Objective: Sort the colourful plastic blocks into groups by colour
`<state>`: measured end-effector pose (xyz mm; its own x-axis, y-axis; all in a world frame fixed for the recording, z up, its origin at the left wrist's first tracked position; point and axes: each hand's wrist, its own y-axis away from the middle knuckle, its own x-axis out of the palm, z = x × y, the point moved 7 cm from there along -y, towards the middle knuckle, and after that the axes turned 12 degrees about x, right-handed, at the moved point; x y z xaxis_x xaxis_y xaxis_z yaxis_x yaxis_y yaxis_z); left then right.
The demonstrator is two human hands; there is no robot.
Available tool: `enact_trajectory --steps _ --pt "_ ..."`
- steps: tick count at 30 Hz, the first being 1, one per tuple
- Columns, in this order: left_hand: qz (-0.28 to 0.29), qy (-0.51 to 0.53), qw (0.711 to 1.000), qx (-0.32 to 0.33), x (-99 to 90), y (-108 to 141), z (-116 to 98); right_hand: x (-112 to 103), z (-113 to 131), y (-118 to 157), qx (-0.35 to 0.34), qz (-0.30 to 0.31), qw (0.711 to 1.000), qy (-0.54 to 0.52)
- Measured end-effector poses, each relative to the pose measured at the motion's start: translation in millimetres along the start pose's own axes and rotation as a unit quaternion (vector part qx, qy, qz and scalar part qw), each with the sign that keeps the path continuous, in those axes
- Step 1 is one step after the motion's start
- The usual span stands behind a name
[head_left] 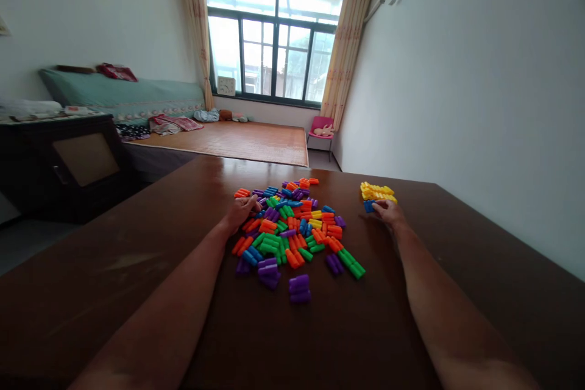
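Observation:
A loose heap of plastic building blocks [292,225] in orange, green, purple, blue and yellow lies on the brown table. At the heap's left edge is my left hand [241,212], its fingers curled together among purple and blue pieces; what they hold, if anything, is too small to make out. Off to the right, my right hand [389,213] pinches a blue building block [368,206] close to the tabletop. Just beyond it sits a group of yellow building blocks [378,191], apart from the heap.
The glossy table [137,280] reaches out on both sides of my arms. Purple blocks [300,289] lie nearest me, and a joined green piece [351,264] sticks out at the heap's right. Past the table are a bed [256,140], a dark cabinet [82,155] and a pink chair [320,125].

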<state>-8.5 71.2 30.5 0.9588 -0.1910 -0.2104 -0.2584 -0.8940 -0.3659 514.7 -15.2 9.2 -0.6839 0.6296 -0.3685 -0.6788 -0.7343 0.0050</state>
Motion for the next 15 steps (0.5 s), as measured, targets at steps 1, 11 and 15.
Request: enact_trajectory --steps 1,11,15 --pt "0.000 -0.001 1.000 0.002 -0.4 -0.3 0.4 -13.7 -10.4 -5.2 0.004 -0.037 0.998 0.041" --pt "-0.002 -0.003 1.000 0.004 -2.5 0.2 -3.8 -35.1 -8.5 -1.2 -0.028 -0.145 0.949 0.280" --pt "-0.003 -0.005 1.000 0.006 -3.5 0.1 -4.2 -22.0 -9.2 4.5 -0.052 -0.093 0.939 0.328"
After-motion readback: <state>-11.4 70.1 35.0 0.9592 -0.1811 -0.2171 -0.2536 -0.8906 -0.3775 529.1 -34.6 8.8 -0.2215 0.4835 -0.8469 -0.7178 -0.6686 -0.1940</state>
